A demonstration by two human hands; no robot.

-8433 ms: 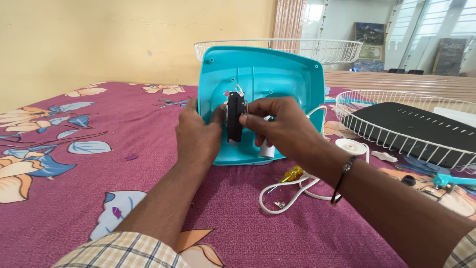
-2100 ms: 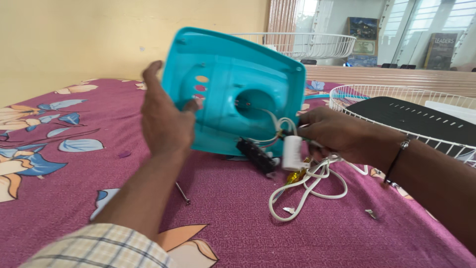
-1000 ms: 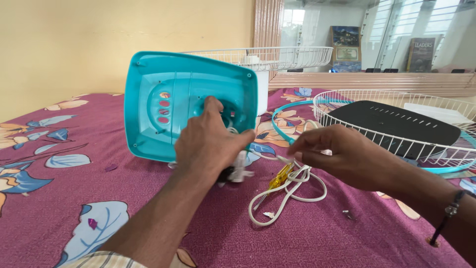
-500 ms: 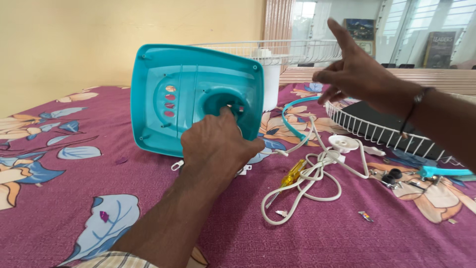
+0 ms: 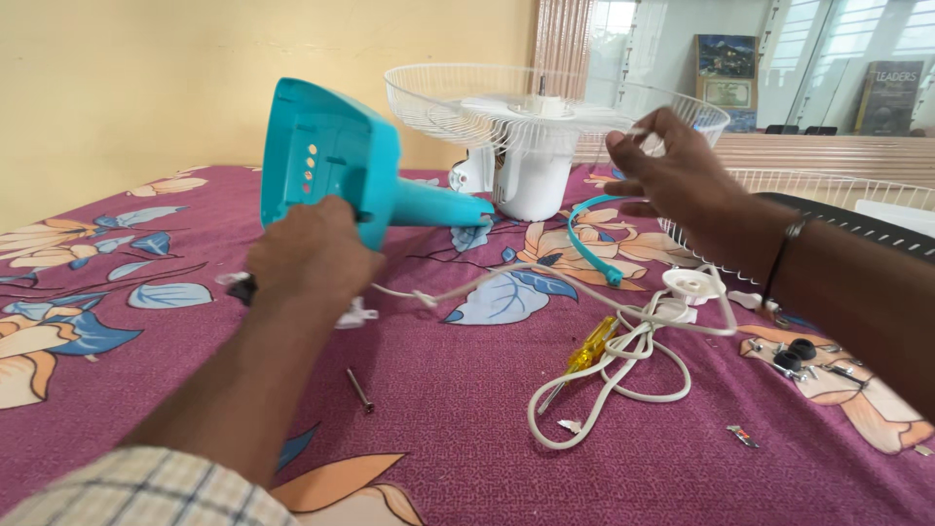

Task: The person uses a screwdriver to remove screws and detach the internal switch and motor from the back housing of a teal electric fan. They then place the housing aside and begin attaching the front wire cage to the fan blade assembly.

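My left hand [image 5: 310, 261] grips the lower edge of a turquoise plastic fan base [image 5: 326, 161], tipped on its side on the bedspread with its stem pointing right. A black switch block [image 5: 243, 288] and a small white part [image 5: 356, 315] hang out just under that hand. A thin white wire [image 5: 506, 270] runs from there to the right. My right hand [image 5: 672, 175] is raised in front of the white fan motor and wire guard [image 5: 531, 146], its fingertips pinched on what looks like a thin wire end.
On the maroon floral bedspread [image 5: 458, 458] lie a yellow screwdriver [image 5: 587, 354], a coiled white cord [image 5: 623, 385], a loose screw [image 5: 359, 390], a turquoise ring [image 5: 588, 244], a white knob [image 5: 691, 285] and black washers [image 5: 794, 353]. Another wire guard [image 5: 857, 195] sits at right.
The fan base has been swung round from showing its underside to side-on, stem to the right. My left hand moved from its centre hole to its lower edge. My right hand stayed raised.
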